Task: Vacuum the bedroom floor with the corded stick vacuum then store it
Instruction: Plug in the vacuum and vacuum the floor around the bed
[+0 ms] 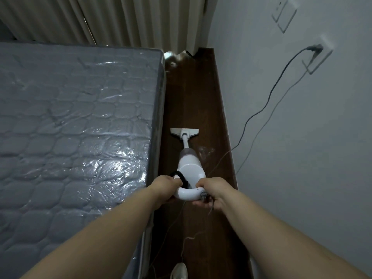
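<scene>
Stick vacuum, white and corded, stands in the narrow strip of dark wooden floor between the mattress and the wall, its floor head flat on the boards about halfway along the strip and squared toward the curtain at the far end. In the head view, the left hand wraps the left side of the looped handle, fingers curled shut around it beside a black strap, and the right hand closes its fingers on the right side of the loop, apparently gathering a bit of cord there too. The cord runs from a plug in the wall socket, hangs down the wall and trails over the floor to the handle. Judging by this, vacuuming is under way: the far stretch toward the curtain looks not yet reached, and unplugging and storing are all left to do. The mattress is grey, quilted, and wrapped in glossy plastic; the wall is plain and pale with two more switch plates higher up. A light shoe shows at the bottom edge on the boards.
</scene>
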